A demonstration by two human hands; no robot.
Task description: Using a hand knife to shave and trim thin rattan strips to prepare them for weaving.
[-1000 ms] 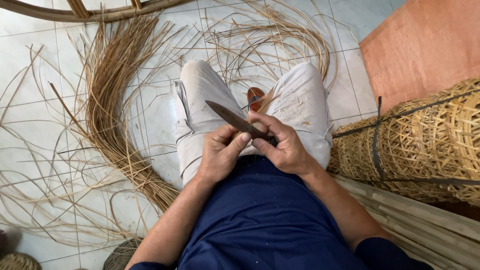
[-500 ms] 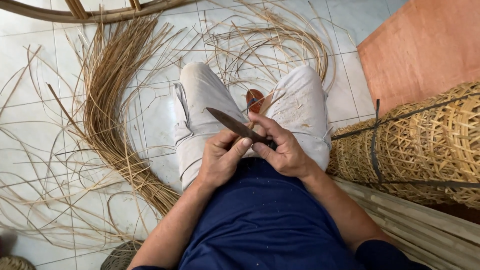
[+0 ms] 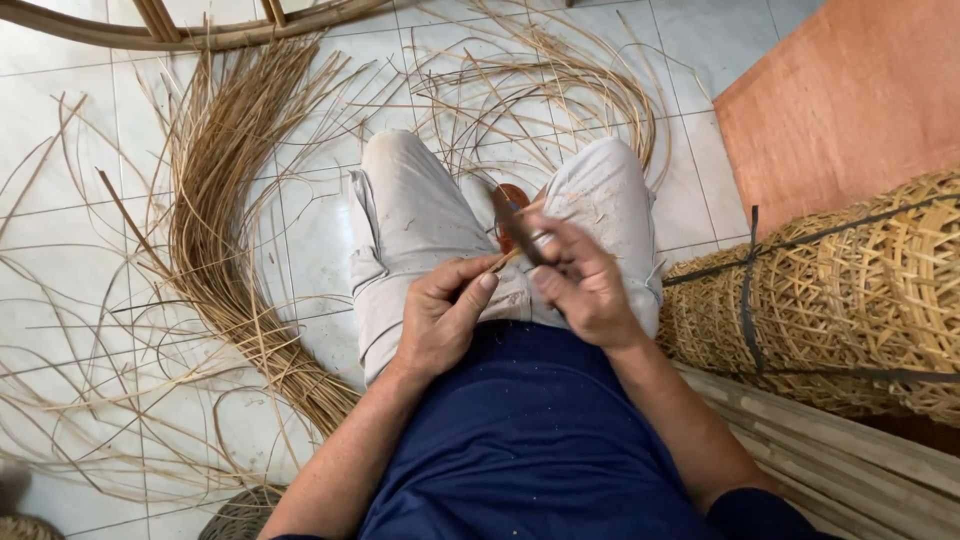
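The left hand (image 3: 440, 315) pinches a thin rattan strip (image 3: 512, 255) over the lap. The strip slants up to the right, under the knife (image 3: 512, 222) gripped tight by the right hand (image 3: 585, 290) (closer to it).

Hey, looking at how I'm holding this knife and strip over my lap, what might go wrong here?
The knife blade sits close to the left hand fingertips pinching the rattan strip, so a slip may nick them. The right hand works the blade just above the light trousers, so a slip could reach a thigh. The thin strip might also snap.
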